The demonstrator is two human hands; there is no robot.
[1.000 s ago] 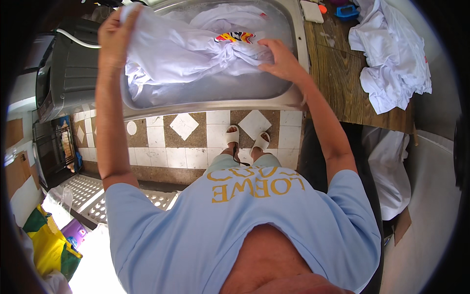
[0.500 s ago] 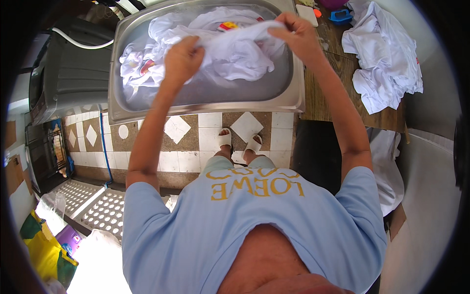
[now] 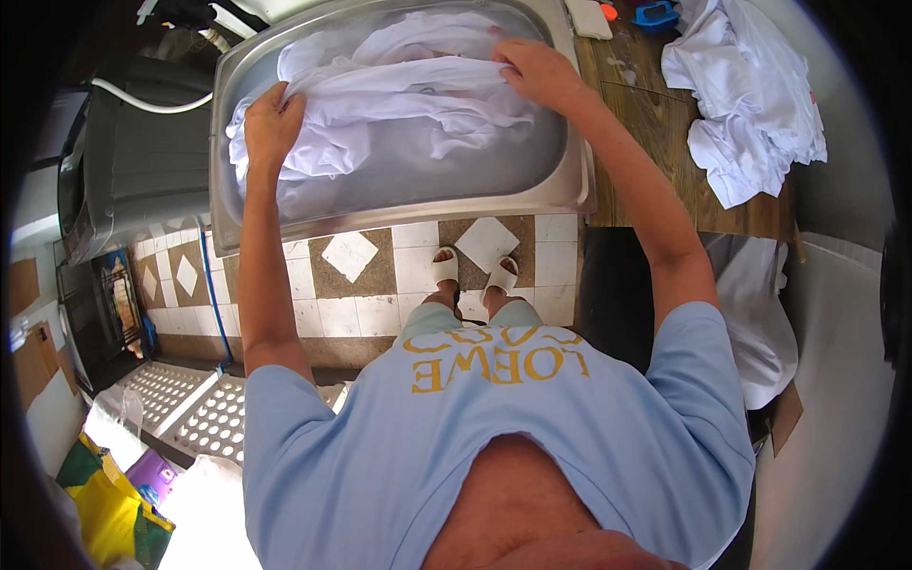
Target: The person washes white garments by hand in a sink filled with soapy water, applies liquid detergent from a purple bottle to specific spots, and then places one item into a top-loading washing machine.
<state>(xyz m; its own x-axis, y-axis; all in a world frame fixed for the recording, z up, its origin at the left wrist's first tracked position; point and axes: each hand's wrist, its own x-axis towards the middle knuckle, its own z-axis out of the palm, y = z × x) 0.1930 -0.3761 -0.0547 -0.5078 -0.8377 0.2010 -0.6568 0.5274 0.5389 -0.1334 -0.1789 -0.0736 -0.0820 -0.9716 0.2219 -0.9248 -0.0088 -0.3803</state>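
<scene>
A wet white garment (image 3: 408,78) is stretched sideways between my two hands over a wide steel basin (image 3: 399,217) of cloudy water. My left hand (image 3: 273,125) pinches its left end near the basin's left side. The other end is gripped by my right hand (image 3: 540,72), close to the right rim. Below the stretched band, the cloth hangs in loose folds into the water. More white cloth (image 3: 427,33) lies behind it in the basin; where one piece ends and another begins, I cannot tell.
On the wooden counter (image 3: 646,142) at the right lie a heap of white clothes (image 3: 750,104), a blue-handled brush (image 3: 655,16) and a pale flat block (image 3: 589,19). A dark grey machine or bin (image 3: 142,142) with a white hose (image 3: 152,106) stands left of the basin.
My hands have spread apart, the left one moving left and the right one slightly left and down. The cloth is now pulled out long, and its red and yellow patch no longer shows.
</scene>
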